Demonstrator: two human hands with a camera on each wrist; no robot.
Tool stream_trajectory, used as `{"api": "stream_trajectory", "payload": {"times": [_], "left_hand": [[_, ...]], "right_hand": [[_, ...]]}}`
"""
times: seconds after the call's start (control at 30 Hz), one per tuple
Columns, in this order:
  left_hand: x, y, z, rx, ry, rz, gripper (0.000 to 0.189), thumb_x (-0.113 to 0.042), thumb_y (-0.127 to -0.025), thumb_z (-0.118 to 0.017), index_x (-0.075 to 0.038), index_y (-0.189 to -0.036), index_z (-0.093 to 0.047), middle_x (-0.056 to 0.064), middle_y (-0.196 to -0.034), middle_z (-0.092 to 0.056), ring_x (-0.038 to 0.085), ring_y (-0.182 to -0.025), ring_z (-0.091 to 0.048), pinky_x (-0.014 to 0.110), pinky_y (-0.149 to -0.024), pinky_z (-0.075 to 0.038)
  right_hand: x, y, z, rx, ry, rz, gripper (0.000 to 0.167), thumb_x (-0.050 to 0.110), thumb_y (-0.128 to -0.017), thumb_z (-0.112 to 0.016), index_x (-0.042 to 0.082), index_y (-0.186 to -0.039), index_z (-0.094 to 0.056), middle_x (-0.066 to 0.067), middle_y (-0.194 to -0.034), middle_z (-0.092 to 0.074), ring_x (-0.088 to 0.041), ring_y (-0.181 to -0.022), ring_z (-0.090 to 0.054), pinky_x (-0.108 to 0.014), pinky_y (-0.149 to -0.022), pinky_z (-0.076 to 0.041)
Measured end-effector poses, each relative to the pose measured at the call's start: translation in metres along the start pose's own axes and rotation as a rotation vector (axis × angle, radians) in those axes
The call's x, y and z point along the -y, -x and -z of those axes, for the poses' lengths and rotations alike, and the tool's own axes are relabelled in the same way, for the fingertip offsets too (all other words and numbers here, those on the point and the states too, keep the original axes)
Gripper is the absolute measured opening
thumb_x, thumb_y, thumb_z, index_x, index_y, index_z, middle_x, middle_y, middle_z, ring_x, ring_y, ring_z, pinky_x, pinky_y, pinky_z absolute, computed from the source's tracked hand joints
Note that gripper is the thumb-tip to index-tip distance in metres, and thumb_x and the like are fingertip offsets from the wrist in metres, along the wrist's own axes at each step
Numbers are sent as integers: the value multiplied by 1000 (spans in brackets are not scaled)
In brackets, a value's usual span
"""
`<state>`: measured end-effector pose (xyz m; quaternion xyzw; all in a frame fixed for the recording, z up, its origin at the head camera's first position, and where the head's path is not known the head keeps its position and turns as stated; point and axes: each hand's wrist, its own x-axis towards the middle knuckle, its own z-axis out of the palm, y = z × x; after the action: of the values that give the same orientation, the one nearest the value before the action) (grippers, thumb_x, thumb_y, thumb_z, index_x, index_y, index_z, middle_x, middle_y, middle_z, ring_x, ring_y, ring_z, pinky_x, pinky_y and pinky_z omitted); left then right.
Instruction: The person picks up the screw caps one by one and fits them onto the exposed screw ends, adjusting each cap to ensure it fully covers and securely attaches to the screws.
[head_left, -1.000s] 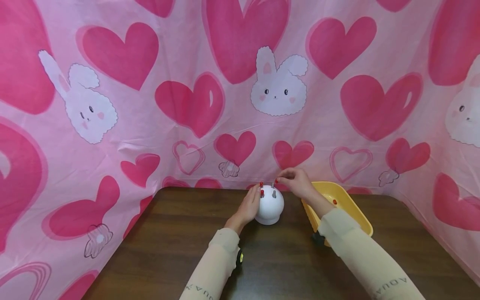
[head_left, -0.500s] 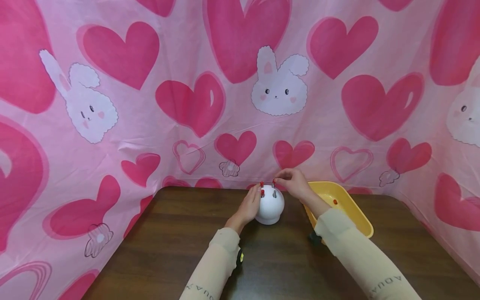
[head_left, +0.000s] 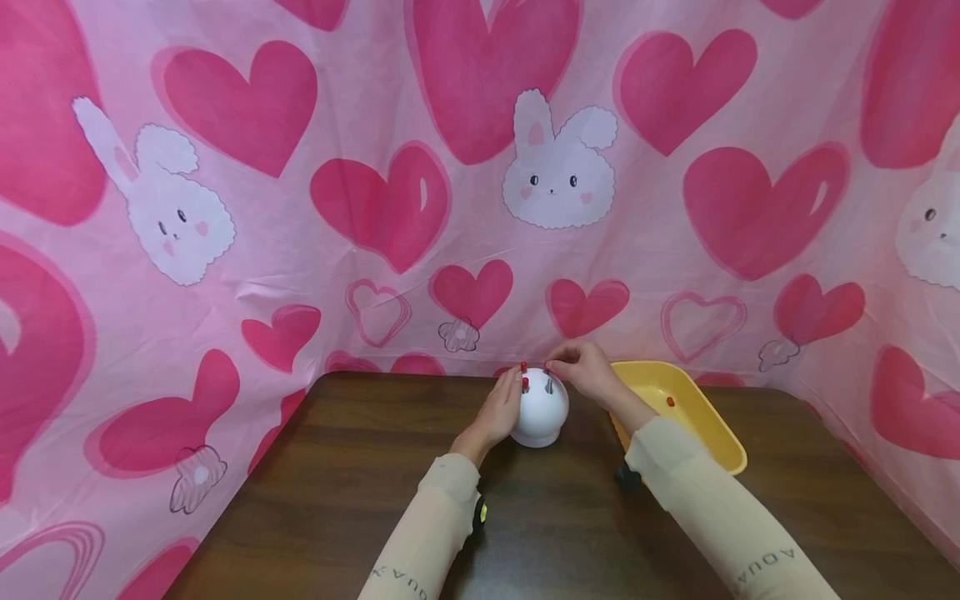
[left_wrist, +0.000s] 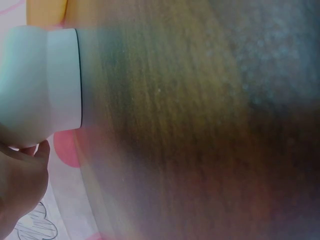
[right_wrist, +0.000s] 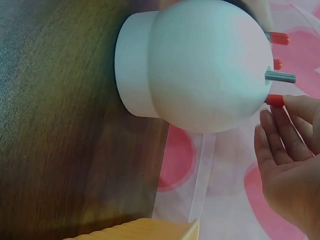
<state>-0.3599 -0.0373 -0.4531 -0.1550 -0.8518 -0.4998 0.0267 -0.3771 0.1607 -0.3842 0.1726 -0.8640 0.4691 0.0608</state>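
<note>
A white ball (head_left: pixel 543 418) on a round base stands on the table, with several metal bolts sticking out of its top. My left hand (head_left: pixel 500 412) rests along its left side, fingers extended. At the far right bolt, my right hand (head_left: pixel 588 371) pinches a red cap (right_wrist: pixel 275 100) between thumb and index finger; the cap sits over that bolt. Two other bolts, on the left, wear red caps, one being the nearer cap (head_left: pixel 526 384). The near right bolt (right_wrist: pixel 282 76) shows bare thread.
Right of the ball is a yellow tray (head_left: pixel 723 437) with a small red piece (head_left: pixel 671 402) inside; my right forearm passes over its left side. A dark object (head_left: pixel 627 476) sits at my right sleeve. Heart-patterned cloth (head_left: pixel 390 317) hangs behind the wooden table (head_left: pixel 360 467).
My right hand brought the red cap left from beside the far right bolt, then lowered it onto that bolt. My left hand stayed against the ball.
</note>
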Motion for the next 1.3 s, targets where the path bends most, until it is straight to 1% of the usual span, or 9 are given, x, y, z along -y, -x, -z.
{"api": "stream_trajectory", "payload": {"times": [0.1, 0.2, 0.43, 0.63, 0.8, 0.97, 1.03, 1.17, 1.3], "left_hand": [[0, -1, 1, -2, -5, -3, 60, -47, -112, -24, -13, -160, -34, 9, -162, -36, 27, -151, -31, 49, -123, -24], [0, 0, 1, 3, 6, 3, 60, -48, -111, -25, -13, -160, -33, 8, -162, -36, 27, -151, -31, 51, -123, -25], [2, 3, 0, 12, 21, 39, 63, -53, -110, -24, -16, -161, -32, 7, -163, -34, 27, -152, -29, 53, -123, -23], [1, 3, -1, 9, 17, 33, 62, -51, -111, -26, -15, -161, -32, 7, -163, -34, 28, -152, -30, 53, -123, -23], [0, 2, 1, 6, 22, 19, 62, -50, -111, -27, -15, -161, -31, 7, -163, -34, 28, -152, -30, 53, -123, -23], [0, 3, 1, 9, 20, 19, 62, -50, -111, -26, -14, -161, -31, 8, -164, -34, 29, -152, -29, 54, -123, -23], [0, 3, 0, 7, 21, 19, 61, -50, -111, -26, -14, -161, -32, 8, -163, -34, 29, -151, -30, 54, -123, -23], [-1, 2, 0, -1, 15, 17, 60, -49, -111, -26, -14, -160, -34, 8, -162, -35, 29, -151, -32, 54, -122, -24], [0, 1, 0, -10, 6, 14, 60, -48, -111, -27, -14, -160, -34, 8, -162, -36, 30, -150, -33, 53, -122, -25]], "right_hand": [[1, 0, 0, -1, 5, 13, 16, 12, -96, -72, 3, -109, -76, -13, -104, -73, -29, -97, -67, -38, -86, -60], [0, 0, 0, -2, -4, 7, 16, 12, -96, -72, 3, -109, -75, -12, -104, -73, -28, -97, -67, -38, -86, -60], [-2, 5, -1, 5, -10, -16, 16, 12, -96, -72, 5, -110, -74, -11, -107, -72, -28, -100, -67, -41, -90, -59], [-4, 11, 4, -4, 2, -31, 14, 14, -97, -70, 4, -107, -74, -12, -106, -72, -28, -98, -65, -41, -89, -59], [-4, 14, 14, 6, 10, -55, 21, 17, -99, -68, 3, -115, -71, -13, -112, -70, -30, -102, -64, -42, -90, -59], [-7, 17, 29, 7, 82, -41, 25, 18, -100, -67, 3, -120, -68, -14, -115, -69, -31, -103, -63, -42, -88, -59], [-9, 18, 36, 6, 136, -16, 24, 18, -99, -67, 4, -119, -68, -15, -114, -69, -32, -101, -63, -42, -85, -60], [-15, 18, 49, 19, 235, 52, 23, 16, -98, -67, 3, -117, -68, -16, -112, -70, -33, -102, -63, -46, -85, -60], [-24, 16, 61, 33, 294, 102, 19, 11, -97, -65, 1, -113, -67, -17, -109, -70, -35, -100, -65, -49, -85, -59]]}}
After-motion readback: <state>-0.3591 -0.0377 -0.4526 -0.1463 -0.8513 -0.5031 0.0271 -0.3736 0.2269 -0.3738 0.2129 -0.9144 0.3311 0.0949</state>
